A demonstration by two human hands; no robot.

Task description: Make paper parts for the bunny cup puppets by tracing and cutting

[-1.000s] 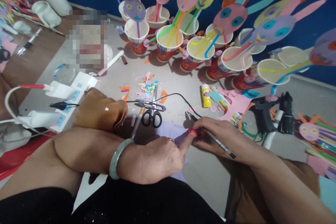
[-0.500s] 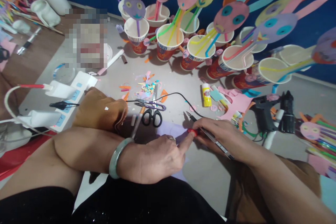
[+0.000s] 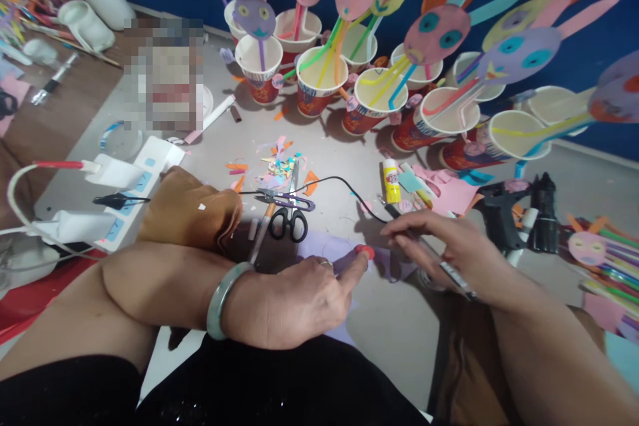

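- Your left hand (image 3: 309, 303) points its index finger onto a red disc (image 3: 365, 251), pressing it on purple paper (image 3: 319, 247) at the near middle of the counter (image 3: 394, 339); its other fingers curl, and whether they grip anything cannot be told.
- Your right hand (image 3: 449, 256) pinches a pen (image 3: 458, 281), right of the disc and apart from it.
- Scissors (image 3: 288, 225) lie beyond your left hand.
- A glue stick (image 3: 392, 181) stands farther right.
- Cups (image 3: 368, 110) with paper faces (image 3: 436, 35) line the far side.
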